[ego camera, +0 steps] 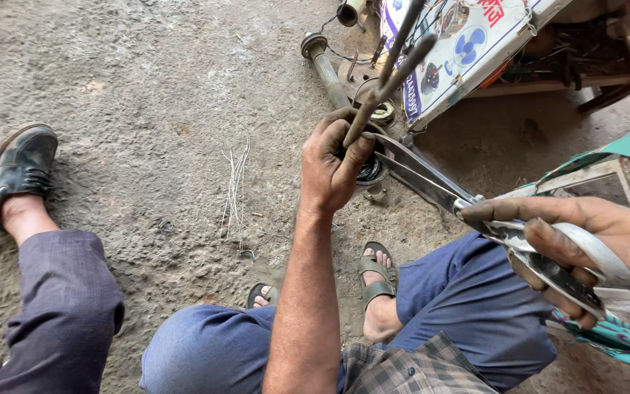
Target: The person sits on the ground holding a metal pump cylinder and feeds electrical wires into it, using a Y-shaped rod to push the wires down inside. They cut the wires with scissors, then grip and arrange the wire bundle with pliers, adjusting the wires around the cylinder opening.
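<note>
Left hand (333,164) is closed around a pair of thin metal rods (391,69), gripping them near their lower end above the dirt floor (147,87). Right hand (592,252) is wrapped around the handles of large shears (432,182).

Progress — blades sit at a dark round part (371,171) under the left hand; no finished cut visible.

Orientation — rods' long axis runs up and right, away from the person; shears point up-left toward the left hand.

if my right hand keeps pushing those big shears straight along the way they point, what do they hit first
Probably the left hand: the shears in the right hand aim up-left, their tips already at the dark round part beside its fingers. Depth is unclear.
</note>
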